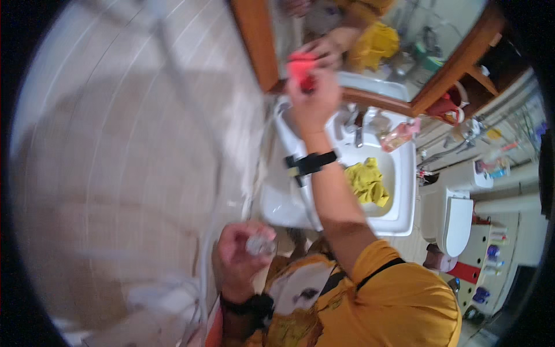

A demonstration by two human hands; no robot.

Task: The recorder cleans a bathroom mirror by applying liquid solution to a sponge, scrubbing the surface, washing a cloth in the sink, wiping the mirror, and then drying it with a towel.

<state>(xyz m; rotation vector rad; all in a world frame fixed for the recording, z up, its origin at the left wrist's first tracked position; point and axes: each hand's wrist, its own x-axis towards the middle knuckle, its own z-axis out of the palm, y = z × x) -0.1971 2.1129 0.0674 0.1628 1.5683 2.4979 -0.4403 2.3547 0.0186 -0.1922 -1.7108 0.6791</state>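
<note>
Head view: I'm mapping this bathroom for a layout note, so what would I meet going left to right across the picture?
Tiled wall → left hand holding a small clear thing → right hand raising a red thing → yellow cloth in the white sink → toilet.

A sink (399, 222) stands below a wall mirror (445, 81), with a tap (357, 130) at its back edge and a cloth (367, 182) lying in the basin. A bottle (398, 136) lies on the sink's rim, right of the tap. A toilet (454, 222) stands right of the sink. The right hand (315, 101) is raised above the sink at the mirror's lower edge; the left hand (243, 260) is low, left of the sink.
</note>
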